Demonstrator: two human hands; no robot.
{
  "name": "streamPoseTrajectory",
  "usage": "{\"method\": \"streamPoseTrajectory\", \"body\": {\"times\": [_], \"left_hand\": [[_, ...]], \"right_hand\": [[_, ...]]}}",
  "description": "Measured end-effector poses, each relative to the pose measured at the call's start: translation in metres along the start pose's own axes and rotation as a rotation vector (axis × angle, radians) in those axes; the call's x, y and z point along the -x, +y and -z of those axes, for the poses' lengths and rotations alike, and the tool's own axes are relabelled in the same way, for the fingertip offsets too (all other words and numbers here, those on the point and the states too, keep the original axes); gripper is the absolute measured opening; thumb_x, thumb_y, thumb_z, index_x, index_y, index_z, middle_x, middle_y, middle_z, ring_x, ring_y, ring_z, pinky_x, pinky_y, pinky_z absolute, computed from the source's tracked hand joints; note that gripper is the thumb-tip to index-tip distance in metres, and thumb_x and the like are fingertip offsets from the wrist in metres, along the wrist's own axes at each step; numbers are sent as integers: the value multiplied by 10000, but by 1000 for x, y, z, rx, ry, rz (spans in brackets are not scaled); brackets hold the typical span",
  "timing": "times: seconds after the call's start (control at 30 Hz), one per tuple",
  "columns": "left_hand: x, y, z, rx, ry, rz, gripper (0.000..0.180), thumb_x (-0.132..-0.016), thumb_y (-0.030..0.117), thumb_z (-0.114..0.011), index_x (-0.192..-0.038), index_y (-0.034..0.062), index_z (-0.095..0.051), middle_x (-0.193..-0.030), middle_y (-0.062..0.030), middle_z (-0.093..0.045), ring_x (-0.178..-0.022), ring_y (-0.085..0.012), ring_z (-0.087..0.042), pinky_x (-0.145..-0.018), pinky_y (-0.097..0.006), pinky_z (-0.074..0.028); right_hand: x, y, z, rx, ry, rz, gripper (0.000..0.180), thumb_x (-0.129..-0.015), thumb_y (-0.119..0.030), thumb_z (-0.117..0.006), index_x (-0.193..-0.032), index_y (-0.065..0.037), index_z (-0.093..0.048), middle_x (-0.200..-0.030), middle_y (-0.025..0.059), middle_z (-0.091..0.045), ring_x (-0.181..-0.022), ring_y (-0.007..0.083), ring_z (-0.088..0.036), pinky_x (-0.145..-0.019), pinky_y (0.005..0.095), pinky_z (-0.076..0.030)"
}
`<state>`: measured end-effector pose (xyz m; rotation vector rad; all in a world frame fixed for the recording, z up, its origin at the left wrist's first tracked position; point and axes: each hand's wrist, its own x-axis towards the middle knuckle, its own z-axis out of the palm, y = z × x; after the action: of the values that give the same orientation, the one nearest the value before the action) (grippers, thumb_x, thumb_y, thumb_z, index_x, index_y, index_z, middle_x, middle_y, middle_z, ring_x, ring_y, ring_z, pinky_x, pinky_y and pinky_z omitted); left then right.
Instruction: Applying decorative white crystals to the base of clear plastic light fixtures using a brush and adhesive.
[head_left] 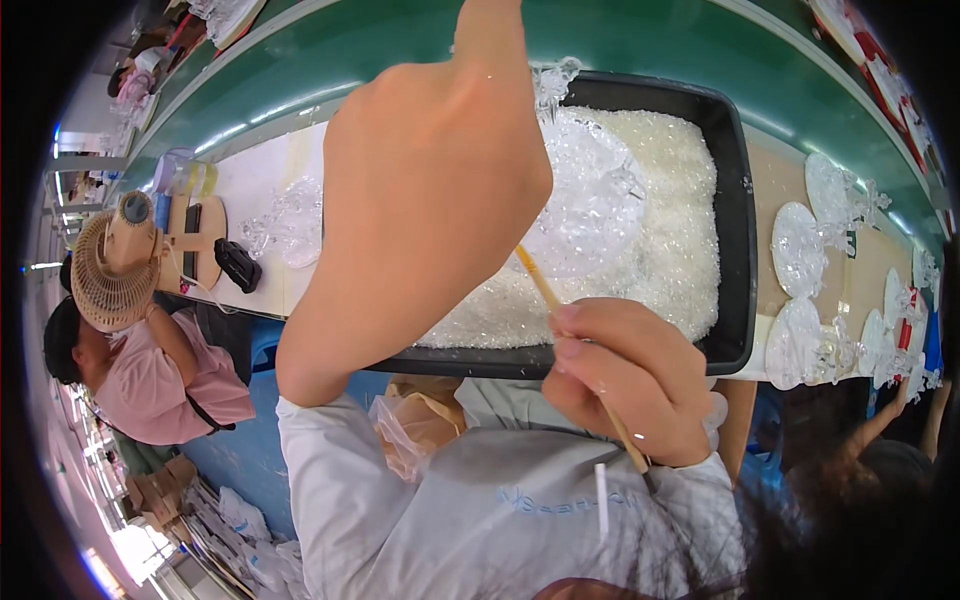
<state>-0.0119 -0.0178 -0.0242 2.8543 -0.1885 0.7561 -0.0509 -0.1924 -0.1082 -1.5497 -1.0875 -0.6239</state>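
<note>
Clear glass-like ornament point(590, 205), domed and round, hangs over the middle of a black tray point(738, 230), just above the bed of white crystal grains point(680, 250) that fills it; the tray lies on a long pale workbench point(262, 180) edged by a green belt point(330, 50); the left hand point(425, 190) is raised close to the camera, wrist up and fingers pointing away over the ornament's left side, but the fingertips are hidden behind the palm, so I cannot tell how they grip or whether they grip at all; the right hand point(625, 375) sits near the tray's front edge, fingers curled tight around a thin wooden brush handle point(540, 285), whose far end slants up to touch the underside of the ornament; a grey sleeve point(480, 490) covers the left forearm; to the left a person in a pink top point(160, 385) sits by the bench, beside a small tan desk fan point(115, 260); more clear ornaments on round plates point(800, 250) lie along the bench to the right of the tray; another clear piece point(290, 222) rests on the bench to the left.
</note>
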Motion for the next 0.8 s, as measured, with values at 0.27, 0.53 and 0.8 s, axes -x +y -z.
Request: {"method": "streamPoseTrajectory", "body": {"times": [0.27,0.53,0.8], "left_hand": [[1,5,1,6,-9,33,299,-699,-42,-597,-971,-7,-478,-508,-183,-540,-460,-387,-570,-407,-441,-446],[0,16,20,126,2,99,235,-758,-5,-585,-989,17,-549,-620,-201,-585,-587,-411,-586,-545,-467,-455],[-3,3,29,268,-33,74,206,-791,24,-578,-991,17,-628,-715,-222,-620,-686,-432,-590,-662,-495,-461]], "right_hand": [[-1,0,-5,34,-12,48,304,-644,21,-737,-923,89,-636,-879,227,-644,-696,317,-680,-556,332,-582],[0,-7,3,-10,85,24,314,-680,12,-769,-961,53,-635,-874,219,-660,-698,310,-686,-563,348,-583],[12,-11,21,-29,-92,60,329,-872,-143,-743,-1088,-10,-534,-914,251,-650,-671,309,-686,-528,337,-579]]}}
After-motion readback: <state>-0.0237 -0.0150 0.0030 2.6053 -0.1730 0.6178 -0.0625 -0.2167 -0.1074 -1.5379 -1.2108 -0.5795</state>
